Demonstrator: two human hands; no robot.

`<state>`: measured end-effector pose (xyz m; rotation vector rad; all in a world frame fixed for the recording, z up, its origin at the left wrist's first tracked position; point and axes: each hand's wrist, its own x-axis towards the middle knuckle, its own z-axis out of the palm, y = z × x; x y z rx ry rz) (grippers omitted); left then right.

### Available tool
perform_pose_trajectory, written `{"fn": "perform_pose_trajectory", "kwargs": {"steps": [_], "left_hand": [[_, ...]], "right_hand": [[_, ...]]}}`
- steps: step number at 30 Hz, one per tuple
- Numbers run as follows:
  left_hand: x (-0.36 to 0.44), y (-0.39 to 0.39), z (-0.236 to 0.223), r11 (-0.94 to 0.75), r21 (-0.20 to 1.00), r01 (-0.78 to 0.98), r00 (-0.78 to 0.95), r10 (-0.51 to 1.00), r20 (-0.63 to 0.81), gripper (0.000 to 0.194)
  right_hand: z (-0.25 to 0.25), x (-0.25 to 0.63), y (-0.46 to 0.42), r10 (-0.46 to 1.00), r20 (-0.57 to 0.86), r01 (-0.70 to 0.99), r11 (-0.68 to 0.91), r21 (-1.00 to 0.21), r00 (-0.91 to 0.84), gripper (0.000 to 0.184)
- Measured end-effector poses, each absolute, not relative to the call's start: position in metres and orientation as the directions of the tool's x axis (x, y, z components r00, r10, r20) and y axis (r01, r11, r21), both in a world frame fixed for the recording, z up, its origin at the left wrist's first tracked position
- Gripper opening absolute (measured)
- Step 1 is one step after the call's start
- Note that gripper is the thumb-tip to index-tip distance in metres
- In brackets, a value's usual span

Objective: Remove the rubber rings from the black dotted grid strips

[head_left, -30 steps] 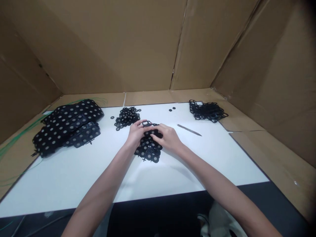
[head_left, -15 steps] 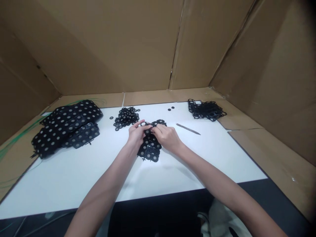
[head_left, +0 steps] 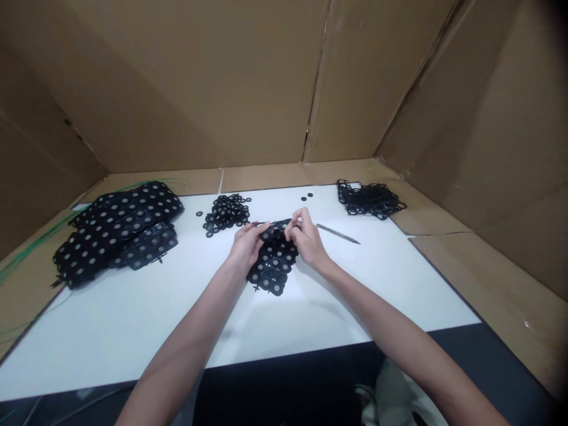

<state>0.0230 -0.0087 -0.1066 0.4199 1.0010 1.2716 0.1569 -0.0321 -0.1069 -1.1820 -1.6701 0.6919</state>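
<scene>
One white bench (head_left: 97,331) carries a big stack of black lattice sheets (head_left: 115,234) at 9 o'clock, a pile of black rings (head_left: 226,213) at 11, a black tangle (head_left: 370,200) at 2 and a slim metal tool (head_left: 338,234) at 3. Mid-bench, forearms angled inward, the left hand (head_left: 244,247) and right hand (head_left: 307,239) sit close, fingers curled, pinching the far edge of a black lattice piece (head_left: 273,263)

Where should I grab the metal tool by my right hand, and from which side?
Grip the slim metal tool at its thicker left end, from above on the near side. It lies flat on the white board, tapers rightward, and that end sits nearest the right hand on the black mesh sheet.
</scene>
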Motion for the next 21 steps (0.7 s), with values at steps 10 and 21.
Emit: {"fn": "perform_pose_trajectory", "kwargs": {"steps": [10, 21], "left_hand": [[0.027, -0.013, -0.101, 0.357, 0.722, -0.593, 0.015, 0.902, -0.432, 0.011], [0.02, -0.017, -0.106, 0.068, 0.983, -0.172, 0.001, 0.998, -0.069, 0.036]], "right_hand": [[-0.109, 0.155, -0.031, 0.784, 0.408, 0.709, 0.608, -0.357, -0.467, 0.028], [-0.109, 0.164, -0.027, 0.776, 0.554, 0.74, 0.556, -0.378, -0.3, 0.015]]}}
